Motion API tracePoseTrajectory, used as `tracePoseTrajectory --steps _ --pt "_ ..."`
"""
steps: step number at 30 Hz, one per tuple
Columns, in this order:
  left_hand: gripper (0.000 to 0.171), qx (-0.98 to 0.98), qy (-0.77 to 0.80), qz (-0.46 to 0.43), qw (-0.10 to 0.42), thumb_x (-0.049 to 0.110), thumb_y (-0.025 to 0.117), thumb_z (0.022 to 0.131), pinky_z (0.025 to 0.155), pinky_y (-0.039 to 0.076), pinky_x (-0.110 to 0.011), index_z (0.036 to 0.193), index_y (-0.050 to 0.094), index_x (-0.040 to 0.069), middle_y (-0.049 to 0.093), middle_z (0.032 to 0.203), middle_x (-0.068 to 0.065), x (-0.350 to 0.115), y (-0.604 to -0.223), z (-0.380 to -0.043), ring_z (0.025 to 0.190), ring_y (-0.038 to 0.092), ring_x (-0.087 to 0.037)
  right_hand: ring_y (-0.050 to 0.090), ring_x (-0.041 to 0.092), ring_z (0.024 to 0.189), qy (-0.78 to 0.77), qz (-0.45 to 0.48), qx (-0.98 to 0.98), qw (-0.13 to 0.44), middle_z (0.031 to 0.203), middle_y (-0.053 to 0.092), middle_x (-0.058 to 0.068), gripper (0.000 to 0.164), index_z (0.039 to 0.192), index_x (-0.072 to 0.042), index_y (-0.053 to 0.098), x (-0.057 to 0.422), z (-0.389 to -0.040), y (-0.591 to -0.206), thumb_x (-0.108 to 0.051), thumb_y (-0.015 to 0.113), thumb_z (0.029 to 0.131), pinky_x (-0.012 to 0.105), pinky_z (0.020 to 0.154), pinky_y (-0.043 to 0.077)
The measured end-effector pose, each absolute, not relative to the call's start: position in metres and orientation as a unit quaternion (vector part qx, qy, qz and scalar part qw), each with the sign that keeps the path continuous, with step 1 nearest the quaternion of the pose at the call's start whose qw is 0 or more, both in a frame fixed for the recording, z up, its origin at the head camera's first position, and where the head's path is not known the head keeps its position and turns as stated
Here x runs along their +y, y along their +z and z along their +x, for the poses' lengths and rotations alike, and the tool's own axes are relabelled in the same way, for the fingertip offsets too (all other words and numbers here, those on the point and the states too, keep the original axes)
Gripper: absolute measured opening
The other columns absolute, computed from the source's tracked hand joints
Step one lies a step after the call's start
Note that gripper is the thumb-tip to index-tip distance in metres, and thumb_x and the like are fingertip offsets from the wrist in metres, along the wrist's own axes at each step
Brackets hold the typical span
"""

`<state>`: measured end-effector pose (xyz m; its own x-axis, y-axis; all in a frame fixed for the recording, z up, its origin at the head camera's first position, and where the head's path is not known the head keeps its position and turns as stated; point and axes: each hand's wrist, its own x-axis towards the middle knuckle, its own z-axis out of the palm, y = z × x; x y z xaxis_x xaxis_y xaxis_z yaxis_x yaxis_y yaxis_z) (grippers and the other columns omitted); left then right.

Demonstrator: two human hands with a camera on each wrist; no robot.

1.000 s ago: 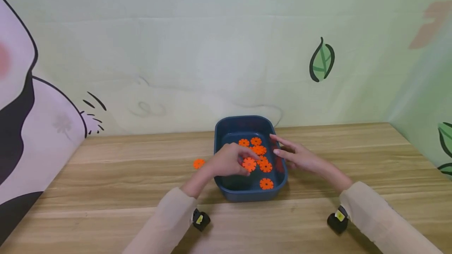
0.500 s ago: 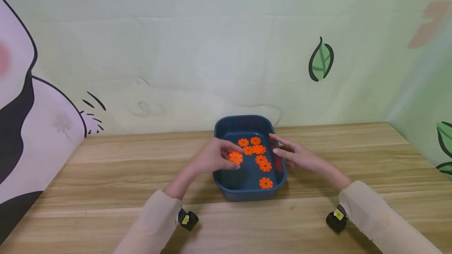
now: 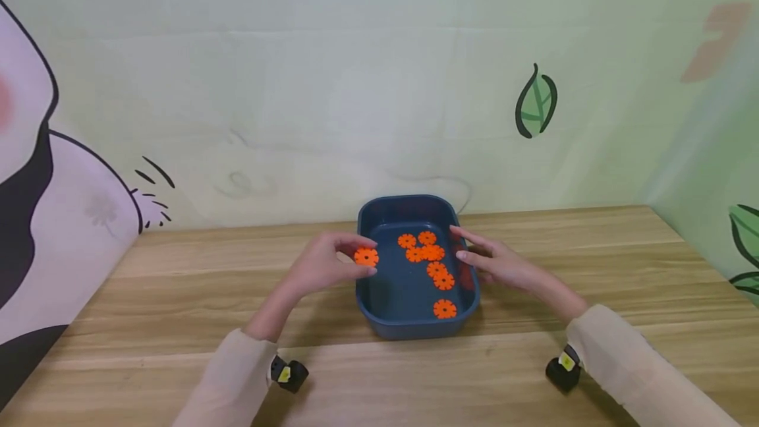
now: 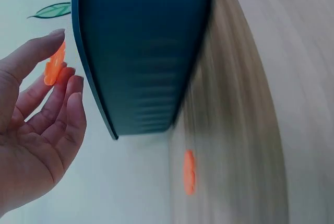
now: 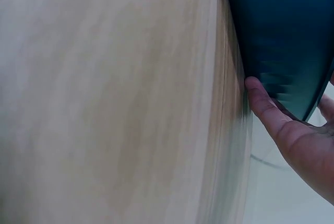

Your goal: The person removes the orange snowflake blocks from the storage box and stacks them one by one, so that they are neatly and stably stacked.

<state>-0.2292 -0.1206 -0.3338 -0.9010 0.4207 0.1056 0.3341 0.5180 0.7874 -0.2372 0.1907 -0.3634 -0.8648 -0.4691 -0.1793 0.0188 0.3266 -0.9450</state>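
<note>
My left hand point(image 3: 325, 263) pinches an orange notched disc point(image 3: 366, 257) between thumb and fingertips, above the left rim of a dark blue bin point(image 3: 415, 331). The left wrist view shows the pinched disc point(image 4: 55, 66) nearly edge-on. Several similar orange discs point(image 3: 443, 281) lie on the bin's floor, mostly towards its right side. At the right wall, my right hand point(image 3: 504, 265) rests with fingers extended, thumb and index finger over the rim. One finger point(image 5: 266, 106) lies along the outer wall in the right wrist view.
Another orange disc point(image 4: 189, 173) lies on the table left of the bin, hidden behind my left hand in the head view. The wooden table point(image 3: 178, 321) meets a pale printed backdrop point(image 3: 296, 117) behind the bin.
My left hand has moved left with the pinched disc, from over the bin's middle to its left rim. The right hand has stayed at the right wall.
</note>
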Motion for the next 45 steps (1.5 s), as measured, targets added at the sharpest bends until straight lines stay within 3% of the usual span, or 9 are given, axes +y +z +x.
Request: tracePoseTrajectory --steps 19,32,45 --pt "0.041 0.874 0.436 0.215 -0.023 0.019 0.078 0.071 0.070 0.044 -0.031 0.108 0.067 0.005 0.067 0.097 -0.006 -0.157 -0.354 -0.238 0.083 0.052 -0.020 0.034 0.042 0.124 -0.563 -0.152 0.785 0.209 0.147 0.014 0.026 0.065 0.146 -0.014 0.016 0.190 -0.239 -0.367 -0.030 0.050 0.094 0.044 0.091 0.044" --pt "0.040 0.895 0.409 0.180 0.011 0.018 0.077 0.072 0.071 0.044 -0.030 0.108 0.066 0.004 0.066 0.095 -0.005 -0.167 -0.366 -0.249 0.083 0.053 -0.020 0.031 0.043 0.126 -0.570 -0.149 0.778 0.218 0.148 0.012 0.024 0.064 0.147 -0.016 0.015 0.190 -0.239 -0.366 -0.029 0.049 0.094 0.046 0.093 0.042" --pt "0.039 0.903 0.390 0.162 0.084 0.017 0.075 0.075 0.070 0.044 -0.028 0.109 0.065 0.003 0.065 0.095 -0.006 -0.169 -0.373 -0.259 0.080 0.052 -0.020 0.026 0.044 0.129 -0.575 -0.141 0.775 0.221 0.149 0.007 0.024 0.065 0.147 -0.017 0.015 0.190 -0.238 -0.364 -0.030 0.050 0.094 0.048 0.095 0.039"
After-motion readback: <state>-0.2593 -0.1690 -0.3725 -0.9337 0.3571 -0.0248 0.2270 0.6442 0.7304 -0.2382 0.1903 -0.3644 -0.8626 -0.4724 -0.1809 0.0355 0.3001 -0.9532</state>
